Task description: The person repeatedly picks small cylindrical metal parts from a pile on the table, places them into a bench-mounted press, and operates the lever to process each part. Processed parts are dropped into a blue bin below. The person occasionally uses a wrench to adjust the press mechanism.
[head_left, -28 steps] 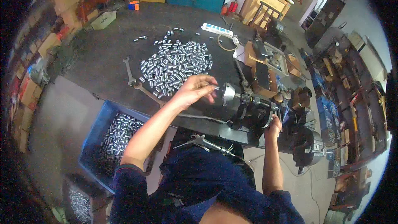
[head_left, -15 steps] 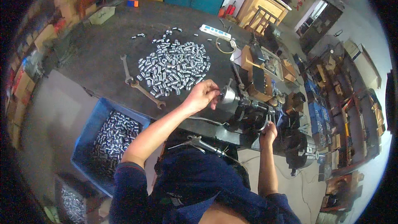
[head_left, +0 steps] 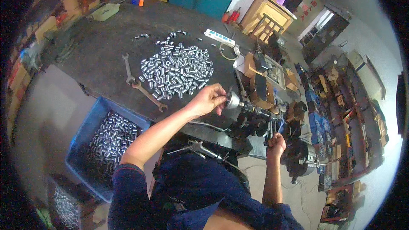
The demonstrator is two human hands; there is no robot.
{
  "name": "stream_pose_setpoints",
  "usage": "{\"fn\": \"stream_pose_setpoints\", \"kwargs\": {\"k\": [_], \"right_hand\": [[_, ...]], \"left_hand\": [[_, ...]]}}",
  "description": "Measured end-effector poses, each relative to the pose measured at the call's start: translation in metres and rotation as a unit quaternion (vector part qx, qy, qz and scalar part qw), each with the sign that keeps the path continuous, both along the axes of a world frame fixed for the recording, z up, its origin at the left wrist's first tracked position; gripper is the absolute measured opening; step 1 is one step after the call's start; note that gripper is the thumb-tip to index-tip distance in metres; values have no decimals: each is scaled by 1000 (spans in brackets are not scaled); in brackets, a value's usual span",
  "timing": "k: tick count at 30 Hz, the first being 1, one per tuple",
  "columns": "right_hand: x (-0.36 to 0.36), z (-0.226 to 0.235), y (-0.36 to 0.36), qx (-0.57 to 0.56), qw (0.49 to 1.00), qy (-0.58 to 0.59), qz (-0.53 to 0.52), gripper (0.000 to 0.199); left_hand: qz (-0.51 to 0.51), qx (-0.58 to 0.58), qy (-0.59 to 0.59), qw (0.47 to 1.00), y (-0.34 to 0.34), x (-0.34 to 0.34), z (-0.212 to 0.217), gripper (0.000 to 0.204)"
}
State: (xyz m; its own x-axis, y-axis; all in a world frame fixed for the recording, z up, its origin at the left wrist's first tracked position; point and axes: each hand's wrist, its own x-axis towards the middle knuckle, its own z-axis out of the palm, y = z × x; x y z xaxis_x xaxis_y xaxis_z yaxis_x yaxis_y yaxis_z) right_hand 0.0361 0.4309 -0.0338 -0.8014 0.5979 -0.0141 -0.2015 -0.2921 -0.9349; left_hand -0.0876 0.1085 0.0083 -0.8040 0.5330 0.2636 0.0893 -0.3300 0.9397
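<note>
My left hand (head_left: 211, 99) is at the front of a round metal chuck (head_left: 233, 101) on a small bench machine (head_left: 251, 121). Its fingers are pinched together by the chuck's face, and whatever lies between them is too small to make out. Lower right, my right hand (head_left: 276, 145) is closed around a metal lever (head_left: 271, 131) on the machine's near side. Left of the chuck, a heap of short shiny metal sleeves (head_left: 177, 70) covers part of the dark workbench (head_left: 102, 55).
Two open-end wrenches (head_left: 147, 96) lie beside the heap. A blue bin (head_left: 85, 134) of similar sleeves stands below the bench's left edge. An air blow gun (head_left: 200, 148) rests before me. Behind the machine are cardboard boxes (head_left: 260, 96) and a white power strip (head_left: 219, 37).
My right hand has come down and nearer to my body with the lever. My left hand stays at the chuck, and the whole view has shifted slightly.
</note>
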Motion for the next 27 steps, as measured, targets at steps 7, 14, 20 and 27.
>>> {"fn": "stream_pose_setpoints", "kwargs": {"k": [7, 14, 20, 27], "right_hand": [[-21, 55, 4, 59, 992, 80, 78, 22], [-108, 38, 26, 37, 993, 104, 34, 19], [-112, -34, 33, 204, 976, 25, -69, 21], [-31, -46, 19, -76, 997, -12, -11, 15]], "left_hand": [[-1, -38, 39, 998, -4, -6, 2, 8], [187, -246, 130, 942, 6, 5, 2, 32], [277, -247, 205, 906, 14, 6, 0, 35], [306, -255, 225, 889, 21, 8, 2, 35]]}}
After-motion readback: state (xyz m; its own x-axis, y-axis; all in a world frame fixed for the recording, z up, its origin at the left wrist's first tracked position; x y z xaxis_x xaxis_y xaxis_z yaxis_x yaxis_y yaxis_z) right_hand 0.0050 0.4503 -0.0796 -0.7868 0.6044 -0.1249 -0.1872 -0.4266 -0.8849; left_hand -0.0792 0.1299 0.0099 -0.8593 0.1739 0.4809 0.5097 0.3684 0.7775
